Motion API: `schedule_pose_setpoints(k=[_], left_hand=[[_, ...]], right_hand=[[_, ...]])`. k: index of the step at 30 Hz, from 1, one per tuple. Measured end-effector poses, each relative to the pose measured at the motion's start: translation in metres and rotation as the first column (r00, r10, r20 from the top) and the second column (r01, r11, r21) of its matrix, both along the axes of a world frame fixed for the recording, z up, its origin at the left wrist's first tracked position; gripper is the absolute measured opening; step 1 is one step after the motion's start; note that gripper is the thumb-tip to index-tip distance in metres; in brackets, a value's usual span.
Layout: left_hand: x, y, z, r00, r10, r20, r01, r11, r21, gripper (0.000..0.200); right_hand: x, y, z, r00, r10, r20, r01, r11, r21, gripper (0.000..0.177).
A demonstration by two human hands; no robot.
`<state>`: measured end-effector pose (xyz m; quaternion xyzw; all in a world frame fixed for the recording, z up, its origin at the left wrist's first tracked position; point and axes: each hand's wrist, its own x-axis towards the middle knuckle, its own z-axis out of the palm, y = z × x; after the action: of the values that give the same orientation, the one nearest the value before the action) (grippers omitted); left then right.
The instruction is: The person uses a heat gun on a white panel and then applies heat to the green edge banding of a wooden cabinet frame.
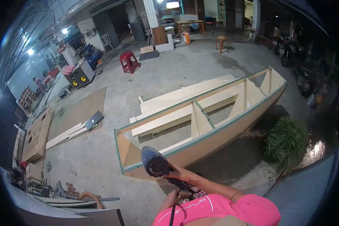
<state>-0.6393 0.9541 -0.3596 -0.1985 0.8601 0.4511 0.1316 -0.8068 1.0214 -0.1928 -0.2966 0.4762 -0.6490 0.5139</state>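
Note:
My right hand (178, 173) is wrapped around a dark blue-grey handheld tool (155, 162) with a round, capped head. The tool is held up in front of my chest, over the near edge of the wooden frame. Lower down, my left hand (171, 198) is closed close to the tool's lower end, beside a black hose or cord (173, 215); exactly what its fingers grip is hidden. Just beyond is a long, boat-shaped wooden frame (214, 140) with green edges and cross panels, lying on the concrete floor.
Pale boards (184, 94) lie behind and inside the frame. A grass-like green heap (286, 139) sits to the right. On the left are a laptop (94, 119) on planks, a brown sheet (79, 109) and a speaker box (80, 75). A red stool (129, 62) stands farther back.

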Motion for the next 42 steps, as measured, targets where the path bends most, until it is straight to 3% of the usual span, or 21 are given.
schedule_pose_setpoints(k=[1,3,5,6,8,14,15,17,19,22,25,27,29,31,42], left_hand=[[-0.015,0.012,0.044,0.998,-0.01,0.067,0.002,0.994,0.111,0.036],[-0.029,0.023,0.037,0.999,-0.047,-0.001,0.047,0.992,0.116,0.033],[-0.049,0.039,0.071,0.997,-0.042,-0.062,0.055,0.975,0.217,0.031],[-0.057,0.042,0.065,0.997,-0.053,-0.061,0.065,0.976,0.209,0.031],[-0.077,0.048,0.045,0.966,-0.211,-0.151,0.219,0.975,0.035,0.033],[-0.173,0.106,0.051,0.947,-0.318,-0.049,0.318,0.948,-0.018,0.032],[-0.188,0.123,0.057,0.94,-0.306,-0.153,0.303,0.952,-0.047,0.029],[-0.226,0.151,0.039,0.918,-0.373,-0.137,0.365,0.928,-0.077,0.029],[-0.257,0.182,0.034,0.893,-0.432,-0.126,0.421,0.901,-0.105,0.028],[-0.295,0.226,0.033,0.866,-0.483,-0.132,0.476,0.876,-0.081,0.028],[-0.327,0.262,0.049,0.852,-0.513,-0.102,0.516,0.856,0.001,0.026],[-0.34,0.279,0.078,0.87,-0.48,0.111,0.464,0.874,0.143,0.031],[-0.338,0.278,0.058,0.877,-0.468,0.108,0.453,0.88,0.142,0.031],[-0.345,0.28,0.044,0.89,-0.447,0.09,0.431,0.889,0.154,0.031],[-0.356,0.266,-0.045,0.929,-0.364,-0.064,0.366,0.879,0.305,0.034]], right_hand=[[-0.005,0.014,0.007,0.998,-0.052,0.024,0.051,0.998,0.04,0.053],[-0.015,0.039,0.019,0.987,-0.14,0.075,0.137,0.99,0.043,0.05],[-0.028,0.059,0.013,0.978,-0.173,0.114,0.171,0.985,0.028,0.045],[-0.036,0.068,0.008,0.969,-0.196,0.152,0.195,0.981,0.024,0.041],[-0.055,0.089,0.004,0.969,-0.195,0.152,0.196,0.981,0.008,0.036],[-0.119,0.177,0.018,0.937,-0.291,0.195,0.29,0.956,0.034,0.038],[-0.132,0.194,0.02,0.937,-0.307,0.168,0.308,0.951,0.02,0.037],[-0.158,0.226,0.015,0.93,-0.336,0.15,0.34,0.941,0.005,0.036],[-0.184,0.257,0.007,0.917,-0.366,0.159,0.368,0.93,0.018,0.051],[-0.219,0.301,-0.002,0.911,-0.384,0.152,0.384,0.923,0.031,0.052],[-0.245,0.332,-0.017,0.878,-0.417,0.235,0.421,0.906,0.035,0.053],[-0.256,0.348,-0.023,0.864,-0.442,0.241,0.444,0.895,0.048,0.054],[-0.265,0.355,-0.028,0.854,-0.455,0.254,0.458,0.887,0.05,0.055],[-0.272,0.361,-0.034,0.84,-0.508,0.192,0.492,0.861,0.128,0.04],[-0.294,0.359,-0.061,0.822,-0.52,0.233,0.5,0.854,0.144,0.035]])
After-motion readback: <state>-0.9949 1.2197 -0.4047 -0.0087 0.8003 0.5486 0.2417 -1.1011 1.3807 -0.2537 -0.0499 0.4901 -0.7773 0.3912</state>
